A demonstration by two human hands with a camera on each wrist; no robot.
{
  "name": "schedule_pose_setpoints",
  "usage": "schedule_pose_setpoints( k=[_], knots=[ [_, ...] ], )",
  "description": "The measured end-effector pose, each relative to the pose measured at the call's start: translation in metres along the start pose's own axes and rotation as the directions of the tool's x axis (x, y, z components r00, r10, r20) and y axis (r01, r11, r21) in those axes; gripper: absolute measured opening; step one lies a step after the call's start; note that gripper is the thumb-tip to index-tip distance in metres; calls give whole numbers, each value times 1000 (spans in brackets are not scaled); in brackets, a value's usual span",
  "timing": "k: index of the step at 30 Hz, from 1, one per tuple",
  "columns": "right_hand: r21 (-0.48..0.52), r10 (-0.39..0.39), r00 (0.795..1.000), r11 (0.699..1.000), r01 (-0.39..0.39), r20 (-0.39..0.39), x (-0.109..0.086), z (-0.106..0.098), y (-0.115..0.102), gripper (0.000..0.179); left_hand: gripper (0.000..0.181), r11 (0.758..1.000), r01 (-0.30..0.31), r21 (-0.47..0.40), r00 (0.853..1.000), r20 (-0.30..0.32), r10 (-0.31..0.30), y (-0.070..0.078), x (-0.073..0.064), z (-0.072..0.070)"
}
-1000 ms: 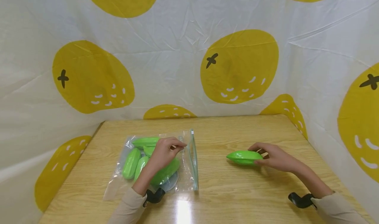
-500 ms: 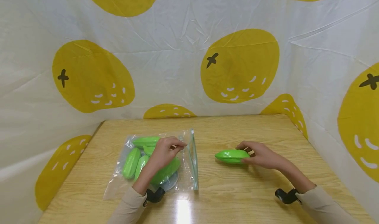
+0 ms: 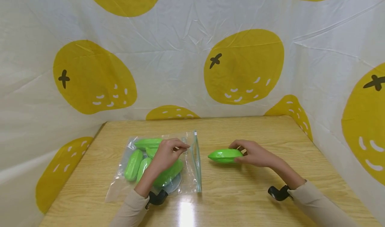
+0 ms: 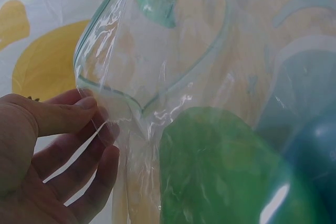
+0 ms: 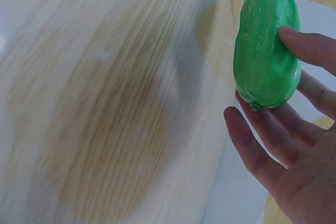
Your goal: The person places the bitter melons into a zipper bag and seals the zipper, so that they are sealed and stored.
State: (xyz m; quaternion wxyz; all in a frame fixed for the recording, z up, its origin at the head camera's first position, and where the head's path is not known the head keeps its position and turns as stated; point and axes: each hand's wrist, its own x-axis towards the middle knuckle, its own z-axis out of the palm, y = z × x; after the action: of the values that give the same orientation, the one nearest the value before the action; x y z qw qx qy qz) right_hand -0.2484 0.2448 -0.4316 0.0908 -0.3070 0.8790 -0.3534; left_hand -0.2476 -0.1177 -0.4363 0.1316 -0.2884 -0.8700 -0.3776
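A clear zip bag [image 3: 188, 178] lies at the left of the table with its mouth to the right. My left hand [image 3: 166, 153] reaches over it and pinches the film by the zip edge. The mouth gapes in the left wrist view, and behind the film shows a green shape [image 4: 210, 166]. Several green toy vegetables [image 3: 133, 165] are inside the bag, partly hidden by my forearm. To the right of the mouth, my right hand [image 3: 254, 153] grips the rear end of a glossy green toy vegetable [image 3: 223, 156], cucumber-like, between thumb and fingers. Its pointed end faces the bag.
The wooden table [image 3: 234, 193] has a bright glare spot near its front. A white curtain [image 3: 168, 76] printed with yellow fruit encloses the back and both sides. A pale round disc [image 3: 172, 183] also shows within the bag, under the vegetables.
My right hand has carried the green toy vegetable leftward, closer to the bag's mouth. The left hand and the bag have stayed in place.
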Motion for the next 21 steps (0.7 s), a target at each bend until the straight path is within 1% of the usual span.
schedule_pose_setpoints(
  k=[13, 21],
  knots=[
    [-23, -8, 1000, 1000, 8, 12, 28, 11, -9, 37, 15, 1000, -5, -4, 1000, 0, 5, 1, 0, -2],
    [-29, -43, 999, 999, 44, 25, 46, 17, -16, 35, 15, 1000, -12, 0, 1000, -4, 12, 2, 0, -3]
  ],
)
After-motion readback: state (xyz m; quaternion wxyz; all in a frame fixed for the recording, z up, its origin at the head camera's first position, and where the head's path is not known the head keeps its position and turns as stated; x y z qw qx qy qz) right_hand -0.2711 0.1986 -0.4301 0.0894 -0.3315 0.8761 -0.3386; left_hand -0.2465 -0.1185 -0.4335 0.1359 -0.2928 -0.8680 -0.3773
